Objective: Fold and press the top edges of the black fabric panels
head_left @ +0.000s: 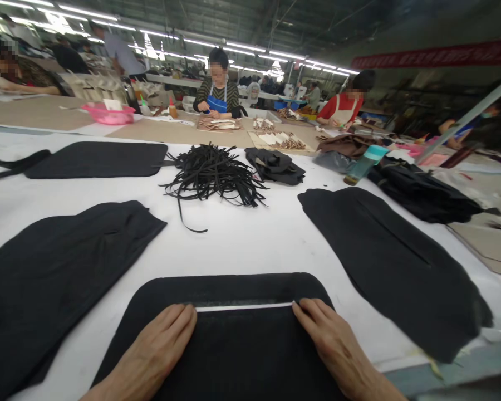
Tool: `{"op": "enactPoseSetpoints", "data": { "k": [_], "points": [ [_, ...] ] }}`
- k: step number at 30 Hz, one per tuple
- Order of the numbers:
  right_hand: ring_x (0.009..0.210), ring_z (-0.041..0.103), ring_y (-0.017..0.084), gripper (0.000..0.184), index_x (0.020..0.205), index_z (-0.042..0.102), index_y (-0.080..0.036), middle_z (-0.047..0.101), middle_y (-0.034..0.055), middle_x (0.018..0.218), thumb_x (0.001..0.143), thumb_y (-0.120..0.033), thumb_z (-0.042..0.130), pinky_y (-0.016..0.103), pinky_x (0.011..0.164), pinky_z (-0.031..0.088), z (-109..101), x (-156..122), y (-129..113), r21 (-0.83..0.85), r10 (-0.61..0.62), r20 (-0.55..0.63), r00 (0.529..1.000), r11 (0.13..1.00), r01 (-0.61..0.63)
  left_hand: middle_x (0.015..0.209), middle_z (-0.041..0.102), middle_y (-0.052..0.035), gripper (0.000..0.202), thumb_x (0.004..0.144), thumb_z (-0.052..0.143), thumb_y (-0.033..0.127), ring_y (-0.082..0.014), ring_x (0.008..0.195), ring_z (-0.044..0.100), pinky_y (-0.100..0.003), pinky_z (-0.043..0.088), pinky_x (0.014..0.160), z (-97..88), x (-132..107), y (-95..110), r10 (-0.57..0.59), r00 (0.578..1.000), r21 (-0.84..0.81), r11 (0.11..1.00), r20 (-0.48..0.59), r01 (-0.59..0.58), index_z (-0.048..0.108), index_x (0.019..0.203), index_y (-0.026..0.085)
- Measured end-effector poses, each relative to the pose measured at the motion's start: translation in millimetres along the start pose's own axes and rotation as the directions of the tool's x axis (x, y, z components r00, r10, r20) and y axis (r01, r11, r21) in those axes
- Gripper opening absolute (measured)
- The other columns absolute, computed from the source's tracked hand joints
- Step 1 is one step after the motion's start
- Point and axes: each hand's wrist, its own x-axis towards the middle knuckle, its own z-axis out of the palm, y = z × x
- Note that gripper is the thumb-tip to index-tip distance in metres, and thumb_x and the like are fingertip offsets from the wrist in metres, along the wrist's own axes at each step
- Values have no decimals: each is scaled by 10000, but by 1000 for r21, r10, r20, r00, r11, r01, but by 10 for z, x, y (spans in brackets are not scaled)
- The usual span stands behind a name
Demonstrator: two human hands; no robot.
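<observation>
A black fabric panel [234,289] with rounded corners lies on the white table in front of me. A thin white strip [244,306] runs across it. My left hand [158,348] lies flat on the panel, fingertips at the strip's left end. My right hand [332,342] lies flat too, fingertips touching the strip's right end. Both hands have their fingers stretched out and hold nothing.
More black panels lie at left [54,273], right [392,262] and far left [96,160]. A heap of black straps [211,175], folded black cloth [275,165] and a teal bottle [365,162] sit farther back. Other people work at tables beyond.
</observation>
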Motion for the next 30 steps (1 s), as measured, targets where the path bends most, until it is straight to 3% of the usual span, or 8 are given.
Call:
{"op": "enactPoseSetpoints", "data": {
  "k": [4, 8, 12, 17, 21, 25, 28, 30],
  "points": [
    [981, 545, 225, 506, 1227, 508, -177, 569, 105, 1091, 787, 17, 350, 334, 820, 522, 108, -48, 87, -22, -18, -57, 998, 1000, 17, 1134, 615, -105, 484, 753, 364, -45, -225, 1042, 553, -340, 455, 947, -51, -11, -14, -37, 976, -89, 994, 213, 58, 515, 1194, 89],
    [906, 585, 215, 515, 1181, 551, -203, 616, 88, 1022, 748, 11, 371, 288, 735, 546, 159, -41, 150, -78, -93, -176, 980, 994, 80, 1147, 603, -115, 449, 772, 382, -25, -236, 1032, 556, -358, 449, 955, -151, -36, -59, -54, 950, -118, 989, 306, 94, 507, 1194, 66],
    [868, 606, 200, 532, 1150, 576, -209, 647, 74, 987, 723, 28, 365, 258, 708, 542, 109, -7, 132, -124, -122, -229, 966, 988, 96, 1123, 615, -109, 426, 792, 349, -42, -225, 1019, 564, -343, 458, 939, -217, -95, -94, -59, 965, -117, 989, 256, 92, 522, 1164, 69],
    [871, 624, 203, 433, 1121, 607, -168, 664, 77, 1002, 783, -35, 370, 256, 708, 532, -23, 15, 65, -192, -151, -189, 970, 975, 114, 1082, 625, -118, 368, 809, 366, -22, -225, 974, 576, -346, 480, 911, -211, -143, -147, -52, 976, -182, 979, 212, 92, 540, 1121, 68],
    [857, 633, 205, 414, 1081, 629, -178, 676, 59, 987, 766, -60, 389, 283, 717, 525, -52, 6, 102, -238, -190, -207, 960, 961, 139, 1016, 629, -94, 290, 823, 390, -8, -210, 930, 573, -326, 512, 838, -176, -191, -188, -194, 966, -294, 926, 170, 237, 586, 994, 120],
    [854, 633, 209, 312, 1066, 614, -182, 675, 59, 969, 820, -159, 425, 301, 723, 521, -44, -20, 179, -224, -127, -238, 963, 972, 73, 938, 610, -53, 300, 843, 352, 4, -182, 871, 566, -300, 513, 751, -139, -273, -229, -391, 911, -431, 804, 135, 409, 597, 882, 173],
    [828, 631, 222, 271, 1044, 601, -168, 656, 90, 970, 856, -215, 410, 316, 686, 521, -95, 44, 101, -188, -24, -304, 952, 982, -35, 963, 600, -49, 326, 847, 330, 3, -175, 899, 555, -293, 499, 772, -124, -294, -227, -447, 884, -478, 752, 135, 453, 588, 936, 182],
    [826, 623, 224, 264, 1042, 590, -174, 641, 97, 982, 864, -196, 397, 317, 684, 518, -141, 165, -66, -134, 10, -320, 947, 989, -55, 993, 598, -49, 343, 853, 324, 5, -176, 921, 541, -295, 489, 800, -115, -272, -193, -429, 892, -481, 757, 143, 442, 572, 1004, 186]
  ]
}}
